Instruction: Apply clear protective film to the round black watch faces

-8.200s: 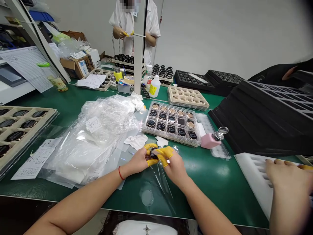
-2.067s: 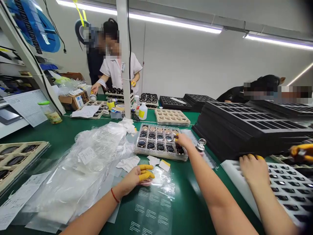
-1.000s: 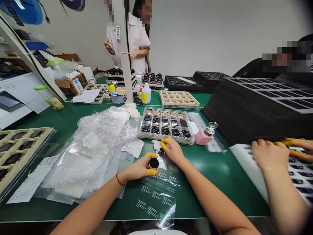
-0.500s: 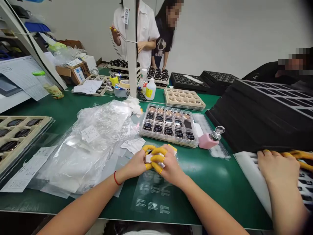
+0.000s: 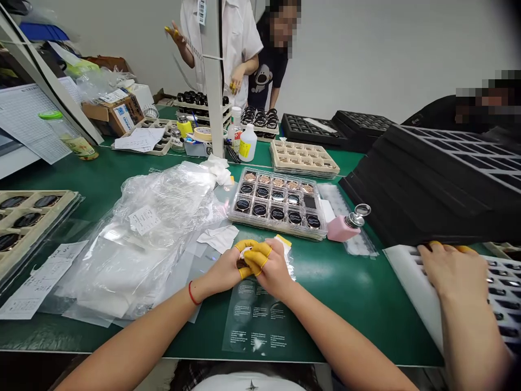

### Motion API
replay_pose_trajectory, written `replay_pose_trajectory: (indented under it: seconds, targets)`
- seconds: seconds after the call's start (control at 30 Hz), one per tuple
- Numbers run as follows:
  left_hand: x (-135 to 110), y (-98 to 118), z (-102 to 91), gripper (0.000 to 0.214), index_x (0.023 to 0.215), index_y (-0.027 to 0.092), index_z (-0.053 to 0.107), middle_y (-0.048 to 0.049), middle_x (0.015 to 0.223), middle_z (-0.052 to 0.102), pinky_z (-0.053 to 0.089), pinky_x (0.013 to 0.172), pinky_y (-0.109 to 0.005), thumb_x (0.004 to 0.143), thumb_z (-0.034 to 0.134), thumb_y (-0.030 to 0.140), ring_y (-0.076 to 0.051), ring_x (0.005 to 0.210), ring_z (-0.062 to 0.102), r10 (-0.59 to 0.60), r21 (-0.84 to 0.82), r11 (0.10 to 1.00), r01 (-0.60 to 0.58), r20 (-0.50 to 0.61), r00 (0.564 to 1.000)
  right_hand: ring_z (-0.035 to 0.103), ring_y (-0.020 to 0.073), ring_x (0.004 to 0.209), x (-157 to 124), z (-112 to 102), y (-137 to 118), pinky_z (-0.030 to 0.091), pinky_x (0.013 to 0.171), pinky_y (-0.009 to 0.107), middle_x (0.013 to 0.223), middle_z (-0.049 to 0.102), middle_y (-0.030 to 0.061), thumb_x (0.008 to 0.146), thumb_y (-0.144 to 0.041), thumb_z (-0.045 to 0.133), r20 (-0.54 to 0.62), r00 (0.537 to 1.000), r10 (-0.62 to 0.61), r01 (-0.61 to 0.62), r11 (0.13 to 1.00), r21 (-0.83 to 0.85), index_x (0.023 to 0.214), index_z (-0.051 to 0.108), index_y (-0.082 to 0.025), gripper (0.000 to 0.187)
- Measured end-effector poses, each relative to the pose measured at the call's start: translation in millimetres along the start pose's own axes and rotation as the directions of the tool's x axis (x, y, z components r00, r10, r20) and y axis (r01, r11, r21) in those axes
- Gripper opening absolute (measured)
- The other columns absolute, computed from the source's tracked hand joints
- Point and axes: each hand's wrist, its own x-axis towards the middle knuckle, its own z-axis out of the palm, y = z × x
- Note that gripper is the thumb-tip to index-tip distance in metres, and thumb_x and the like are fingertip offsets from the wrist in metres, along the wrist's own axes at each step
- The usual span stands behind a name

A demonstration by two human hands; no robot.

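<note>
Just below the frame's centre, the left hand [image 5: 227, 267] pinches a small, dark, rounded piece [image 5: 241, 264], mostly hidden, between yellow-covered fingers [image 5: 246, 272]; the right hand [image 5: 274, 267], fingers bunched, holds a crumpled white wipe [image 5: 245, 252] against it.

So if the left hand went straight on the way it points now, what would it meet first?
Most likely the right hand, directly ahead and bunched close against the left hand in this view; whether they touch is unclear.
</note>
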Motion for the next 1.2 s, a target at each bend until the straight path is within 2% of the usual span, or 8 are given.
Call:
replay_pose_trajectory:
  seconds: [0.1, 0.3, 0.5, 0.63, 0.73, 0.87, 1.07, 1.2]
  targets:
    - [0.3, -2.2, 0.4, 0.043, 0.116, 0.020, 0.048, -0.0054, 0.102, 0.061, 0.049, 0.074, -0.029, 0.075, 0.062, 0.021, -0.019, 0.086, 0.060, -0.044, -0.068, 0.997, 0.043, -0.019, 0.999, 0.048, 0.0194, 0.083, 1.2, -2.0, 1.2, 0.037, 0.077, 0.036, 0.083, 0.064, 0.0032, 0.087, -0.024, 0.049, -0.065, 0.996, 0.063, -0.063, 0.998, 0.005, 0.089, 0.066, -0.026, 0.018]
    - [2.2, -3.8, -1.5, 0.041, 0.113, 0.021, 0.052, -0.0054, 0.107, 0.059, 0.048, 0.082, -0.030, 0.074, 0.062, 0.020, -0.020, 0.094, 0.058, 0.000, 0.030, 1.000, 0.000, 0.012, 1.000, 0.049, 0.0198, 0.085, -3.2, 2.3, -0.2, 0.037, 0.078, 0.036, 0.081, 0.063, 0.0039, 0.088, -0.022, 0.047, 0.042, 0.999, 0.031, -0.031, 1.000, 0.000, 0.092, 0.066, -0.027, 0.020]
    - [-0.3, 1.0, 0.9, 0.043, 0.113, 0.023, 0.049, -0.0034, 0.099, 0.062, 0.051, 0.081, -0.032, 0.074, 0.065, 0.027, -0.019, 0.087, 0.062, -0.060, -0.054, 0.997, 0.056, -0.065, 0.996, 0.049, 0.0225, 0.098, 7.4, -23.2, 45.8, 0.037, 0.090, 0.042, 0.096, 0.064, 0.0057, 0.085, -0.029, 0.052, -0.098, 0.910, 0.402, -0.391, 0.913, 0.115, 0.097, 0.065, -0.024, 0.018]
    - [-2.4, 3.6, -3.1, 0.037, 0.109, 0.024, 0.053, -0.0039, 0.104, 0.060, 0.051, 0.087, -0.033, 0.074, 0.066, 0.029, -0.020, 0.091, 0.062, 0.009, -0.014, 1.000, -0.010, -0.073, 0.997, 0.053, 0.0208, 0.103, 7.4, -45.6, 59.7, 0.040, 0.092, 0.039, 0.104, 0.064, 0.0062, 0.086, -0.036, 0.049, 0.238, 0.769, 0.593, -0.635, 0.664, 0.396, 0.101, 0.064, -0.023, 0.026]
    - [-3.7, 2.2, -5.1, 0.034, 0.108, 0.024, 0.055, -0.0047, 0.104, 0.061, 0.050, 0.086, -0.032, 0.076, 0.064, 0.028, -0.020, 0.092, 0.062, 0.067, 0.065, 0.996, -0.063, -0.063, 0.996, 0.058, 0.0185, 0.093, 6.8, -51.3, 53.8, 0.045, 0.084, 0.035, 0.097, 0.065, 0.0050, 0.081, -0.038, 0.056, 0.484, 0.700, 0.526, -0.714, 0.485, 0.505, 0.106, 0.063, -0.021, 0.031]
    - [-4.8, 0.0, -5.7, 0.039, 0.109, 0.024, 0.054, -0.0053, 0.112, 0.059, 0.046, 0.093, -0.033, 0.073, 0.068, 0.026, -0.022, 0.103, 0.059, 0.086, 0.060, 0.995, -0.079, -0.125, 0.988, 0.058, 0.0157, 0.079, 7.7, -53.0, 43.8, 0.046, 0.073, 0.031, 0.086, 0.063, 0.0027, 0.075, -0.032, 0.062, 0.501, 0.722, 0.477, -0.690, 0.555, 0.465, 0.105, 0.064, -0.019, 0.033]
    - [2.4, 1.1, -7.7, 0.054, 0.115, 0.020, 0.040, -0.0078, 0.105, 0.066, 0.043, 0.097, -0.040, 0.070, 0.071, 0.025, -0.025, 0.105, 0.062, -0.105, -0.362, 0.930, 0.067, -0.087, 0.991, 0.058, 0.0169, 0.086, 8.2, -53.2, 38.5, 0.044, 0.083, 0.034, 0.086, 0.063, 0.0009, 0.077, -0.027, 0.059, 0.458, 0.774, 0.437, -0.614, 0.695, 0.374, 0.105, 0.061, -0.022, 0.029]
    - [7.6, 3.2, -10.2, 0.048, 0.111, 0.018, 0.044, -0.0087, 0.103, 0.068, 0.042, 0.099, -0.042, 0.072, 0.071, 0.026, -0.024, 0.103, 0.062, -0.216, -0.452, 0.875, 0.173, -0.045, 0.975, 0.056, 0.0195, 0.094, 6.9, -48.7, 37.3, 0.042, 0.087, 0.037, 0.090, 0.063, 0.0021, 0.079, -0.029, 0.060, 0.343, 0.842, 0.417, -0.516, 0.807, 0.286, 0.103, 0.061, -0.024, 0.025]
